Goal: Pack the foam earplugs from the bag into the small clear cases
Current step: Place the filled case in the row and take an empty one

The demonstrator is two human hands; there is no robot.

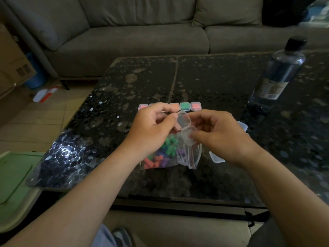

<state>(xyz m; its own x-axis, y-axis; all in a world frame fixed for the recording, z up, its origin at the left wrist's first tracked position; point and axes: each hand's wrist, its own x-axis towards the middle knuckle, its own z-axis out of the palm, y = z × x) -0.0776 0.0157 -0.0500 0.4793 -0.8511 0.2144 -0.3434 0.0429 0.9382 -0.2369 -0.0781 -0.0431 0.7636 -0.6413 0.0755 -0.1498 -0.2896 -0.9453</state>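
Both hands hold one small clear case (186, 129) above the table, its lid swung open. My left hand (153, 129) pinches the lid side and my right hand (220, 134) grips the base with thumb and fingers. Below them lies a clear zip bag (188, 157) holding several green, red and purple foam earplugs (163, 152). Behind the hands stands a row of filled cases (185, 106) with orange, green and pink earplugs, partly hidden by my left hand. More empty clear cases (216, 158) peek out under and beside my right hand.
A clear bottle (277, 73) with a black cap stands at the table's right. The dark speckled table (213, 77) faces a grey sofa (142, 32). A green stool (16, 175) sits at the left, with cardboard boxes (12, 65) beyond.
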